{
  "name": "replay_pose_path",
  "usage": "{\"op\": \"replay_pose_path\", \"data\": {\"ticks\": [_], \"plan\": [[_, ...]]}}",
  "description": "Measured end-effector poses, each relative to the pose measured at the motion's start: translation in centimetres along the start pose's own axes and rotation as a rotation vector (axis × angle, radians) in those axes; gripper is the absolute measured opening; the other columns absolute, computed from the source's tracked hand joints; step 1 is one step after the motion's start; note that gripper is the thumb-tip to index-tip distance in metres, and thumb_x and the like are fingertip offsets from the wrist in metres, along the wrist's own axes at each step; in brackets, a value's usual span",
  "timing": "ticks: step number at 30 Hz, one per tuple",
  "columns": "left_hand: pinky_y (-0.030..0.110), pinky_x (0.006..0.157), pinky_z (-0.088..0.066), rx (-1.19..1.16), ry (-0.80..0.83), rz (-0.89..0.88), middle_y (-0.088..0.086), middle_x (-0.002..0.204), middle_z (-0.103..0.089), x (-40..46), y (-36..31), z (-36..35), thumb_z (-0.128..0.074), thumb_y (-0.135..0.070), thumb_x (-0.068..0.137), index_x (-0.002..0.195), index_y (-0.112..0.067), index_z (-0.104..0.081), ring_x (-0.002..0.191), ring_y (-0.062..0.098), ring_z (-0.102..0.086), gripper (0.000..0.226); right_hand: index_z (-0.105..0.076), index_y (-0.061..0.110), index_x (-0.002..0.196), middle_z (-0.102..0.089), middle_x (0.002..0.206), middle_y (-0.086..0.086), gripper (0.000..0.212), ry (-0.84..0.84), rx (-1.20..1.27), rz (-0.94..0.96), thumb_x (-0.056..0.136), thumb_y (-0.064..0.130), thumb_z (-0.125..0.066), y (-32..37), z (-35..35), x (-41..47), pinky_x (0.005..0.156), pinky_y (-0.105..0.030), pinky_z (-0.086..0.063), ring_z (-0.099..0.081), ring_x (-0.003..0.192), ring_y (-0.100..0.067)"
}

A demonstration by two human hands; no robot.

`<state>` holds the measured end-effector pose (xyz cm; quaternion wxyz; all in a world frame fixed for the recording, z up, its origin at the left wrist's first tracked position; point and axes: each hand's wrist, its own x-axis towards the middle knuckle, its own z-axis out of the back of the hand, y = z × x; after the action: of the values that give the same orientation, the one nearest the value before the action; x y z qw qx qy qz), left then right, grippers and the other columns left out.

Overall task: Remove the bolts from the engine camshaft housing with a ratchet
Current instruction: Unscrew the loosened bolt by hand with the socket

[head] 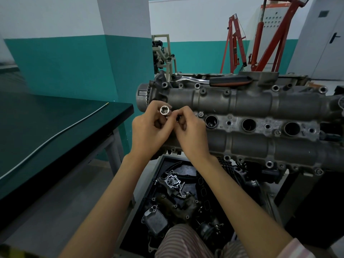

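The grey camshaft housing lies across the right half of the view, with bolts along its flanges. A ratchet with a black and orange handle rests on the housing's far edge. My left hand grips a silver socket, its square drive hole facing me. My right hand meets the left one in front of the housing's left end. Its fingertips pinch something small beside the socket that I cannot make out.
A dark green workbench with a thin rod stands to the left. Below the engine, a black tray holds several loose engine parts. Red engine hoists stand at the back.
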<state>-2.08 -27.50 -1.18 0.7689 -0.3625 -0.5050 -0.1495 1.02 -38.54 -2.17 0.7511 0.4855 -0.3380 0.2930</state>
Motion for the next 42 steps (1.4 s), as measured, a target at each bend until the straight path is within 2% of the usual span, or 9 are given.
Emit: {"op": "replay_pose_path", "data": {"ticks": [4,10,13,16,20,25,28,36,42], "plan": [[0.039,0.049,-0.047,0.033,0.052,-0.052,0.003,0.059,-0.061,0.01,0.13,0.34,-0.055,-0.028,0.087,0.100,-0.014,-0.064,0.050,0.017,-0.056,0.021,-0.061,0.005,0.098,-0.037,0.059,0.022,0.011,0.021,-0.037,0.032,0.090,0.010,-0.056,-0.16,-0.02,-0.09,0.054,-0.008,-0.035,-0.047,0.058,0.010],[0.034,0.046,-0.040,0.064,-0.045,0.026,0.004,0.052,-0.053,0.15,0.22,-0.33,-0.065,-0.029,0.085,0.074,-0.008,-0.053,0.046,0.018,-0.049,0.026,-0.059,0.009,0.113,-0.036,0.060,0.024,0.024,0.027,-0.047,0.066,0.089,0.009,-0.056,-0.01,0.16,-0.04,0.056,-0.006,-0.036,-0.046,0.056,0.010],[0.035,0.046,-0.042,0.052,-0.030,0.007,0.005,0.055,-0.055,0.05,0.24,-0.29,-0.068,-0.031,0.083,0.072,-0.008,-0.051,0.048,0.019,-0.051,0.031,-0.057,0.008,0.105,-0.039,0.058,0.020,0.020,0.019,-0.012,0.009,0.086,0.014,-0.062,-0.04,0.08,-0.06,0.053,-0.008,-0.037,-0.049,0.057,0.010],[0.037,0.048,-0.046,0.038,0.002,-0.027,0.003,0.060,-0.059,0.00,0.05,-0.03,-0.064,-0.033,0.084,0.085,-0.009,-0.060,0.051,0.018,-0.056,0.024,-0.056,0.007,0.090,-0.037,0.054,0.018,0.007,0.027,-0.020,-0.001,0.087,0.013,-0.060,-0.12,0.06,-0.03,0.048,-0.011,-0.033,-0.048,0.054,0.005],[0.037,0.049,-0.047,0.071,0.062,-0.069,0.001,0.058,-0.060,-0.03,0.12,0.23,-0.058,-0.028,0.086,0.100,-0.015,-0.068,0.049,0.015,-0.054,0.022,-0.055,0.007,0.094,-0.037,0.055,0.018,0.007,0.046,-0.031,0.008,0.090,0.013,-0.056,-0.15,0.03,-0.07,0.050,-0.015,-0.030,-0.043,0.048,0.002],[0.043,0.048,-0.045,0.076,-0.014,-0.003,0.007,0.055,-0.056,0.11,0.08,-0.26,-0.066,-0.030,0.084,0.078,-0.002,-0.062,0.048,0.022,-0.052,0.029,-0.052,0.008,0.104,-0.040,0.056,0.014,0.020,0.016,0.006,-0.015,0.088,0.015,-0.060,-0.07,-0.08,-0.06,0.049,-0.016,-0.036,-0.044,0.049,-0.002],[0.045,0.047,-0.045,0.081,-0.044,0.016,0.009,0.055,-0.056,0.17,-0.05,-0.60,-0.066,-0.033,0.083,0.071,0.000,-0.056,0.048,0.025,-0.053,0.036,-0.052,0.010,0.094,-0.039,0.055,0.014,0.015,-0.007,0.039,-0.022,0.085,0.013,-0.064,-0.08,-0.10,-0.13,0.050,-0.012,-0.037,-0.047,0.053,0.001],[0.034,0.049,-0.045,0.056,0.005,-0.061,0.001,0.059,-0.059,-0.18,0.05,0.02,-0.055,-0.026,0.088,0.099,-0.011,-0.063,0.050,0.012,-0.052,0.021,-0.058,0.003,0.094,-0.043,0.061,0.019,0.007,0.008,0.029,0.024,0.090,0.009,-0.057,-0.36,-0.06,-0.21,0.054,-0.008,-0.037,-0.050,0.059,0.007],[0.030,0.043,-0.038,0.044,-0.070,0.026,0.004,0.052,-0.051,-0.01,0.25,-0.41,-0.059,-0.034,0.086,0.078,-0.014,-0.049,0.045,0.017,-0.046,0.024,-0.062,0.006,0.106,-0.038,0.059,0.021,0.018,-0.015,-0.012,0.078,0.089,0.009,-0.057,-0.15,-0.01,-0.04,0.052,-0.010,-0.038,-0.048,0.053,0.004]]}}
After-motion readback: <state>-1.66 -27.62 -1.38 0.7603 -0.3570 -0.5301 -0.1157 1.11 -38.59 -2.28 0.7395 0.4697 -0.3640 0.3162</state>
